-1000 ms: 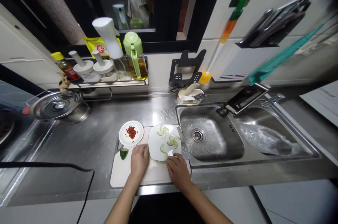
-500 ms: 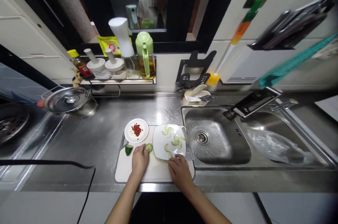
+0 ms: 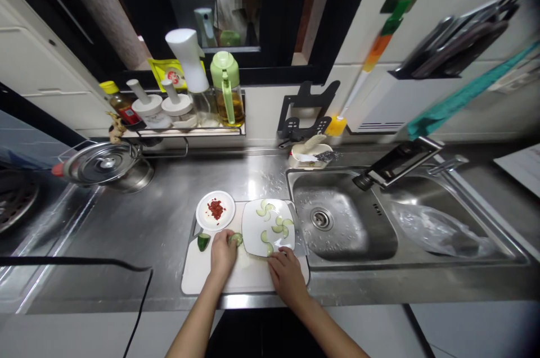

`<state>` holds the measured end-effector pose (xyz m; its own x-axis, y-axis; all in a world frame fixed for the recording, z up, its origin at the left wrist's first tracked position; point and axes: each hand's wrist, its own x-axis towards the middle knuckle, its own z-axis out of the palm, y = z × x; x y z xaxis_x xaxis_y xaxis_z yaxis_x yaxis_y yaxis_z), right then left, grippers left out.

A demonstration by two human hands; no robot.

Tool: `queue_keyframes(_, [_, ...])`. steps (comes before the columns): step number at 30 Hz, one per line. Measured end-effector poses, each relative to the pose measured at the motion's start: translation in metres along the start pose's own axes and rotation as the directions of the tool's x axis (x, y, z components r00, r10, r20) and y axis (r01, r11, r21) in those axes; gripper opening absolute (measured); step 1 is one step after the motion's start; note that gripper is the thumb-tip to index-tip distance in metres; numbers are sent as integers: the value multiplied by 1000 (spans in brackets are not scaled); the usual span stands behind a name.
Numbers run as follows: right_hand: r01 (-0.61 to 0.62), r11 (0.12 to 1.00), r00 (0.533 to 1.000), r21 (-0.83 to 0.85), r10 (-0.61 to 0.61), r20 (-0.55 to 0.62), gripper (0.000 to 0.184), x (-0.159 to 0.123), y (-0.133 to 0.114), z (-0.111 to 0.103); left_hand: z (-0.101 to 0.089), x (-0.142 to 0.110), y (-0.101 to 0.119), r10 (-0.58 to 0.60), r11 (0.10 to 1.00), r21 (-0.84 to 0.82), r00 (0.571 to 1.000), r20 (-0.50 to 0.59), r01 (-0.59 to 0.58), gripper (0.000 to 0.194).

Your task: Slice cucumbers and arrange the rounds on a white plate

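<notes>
A white cutting board lies at the counter's front edge. My left hand rests on it, fingers closed on a piece of cucumber whose cut face shows at the fingertips. A cucumber end lies just left of that hand. My right hand has its fingers curled at the near edge of a square white plate that carries several cucumber slices. What those fingers pinch I cannot make out. A small round plate of chopped red chili sits behind the board.
A steel sink with a faucet lies to the right, a plastic bag in its far basin. A condiment rack lines the back wall, a lidded pot stands left. A black cable crosses the front left counter.
My left hand has pulled the cucumber piece into view at its fingertips, beside the plate. My right hand stays at the plate's near edge. The camera view shifted slightly.
</notes>
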<state>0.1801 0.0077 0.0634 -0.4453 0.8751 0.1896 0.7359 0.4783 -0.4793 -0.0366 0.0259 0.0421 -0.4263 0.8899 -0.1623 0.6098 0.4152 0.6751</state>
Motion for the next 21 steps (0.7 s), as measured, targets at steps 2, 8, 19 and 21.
queue_keyframes(2, [-8,1000,1000,4,8,14,18,1,0,0,-1,1,0,6,1000,-13,1000,-12,-6,13])
queue_keyframes(8, [-6,999,1000,32,5,7,19,4,-2,0,-4,0,-3,-24,994,-106,1000,9,24,8])
queue_keyframes(19, [-20,989,1000,145,16,27,21,23,-7,-1,-16,2,-2,-117,899,-404,983,145,167,30])
queue_keyframes(21, [-27,982,1000,186,23,21,21,31,-9,-1,-18,2,1,-122,859,-466,968,218,213,35])
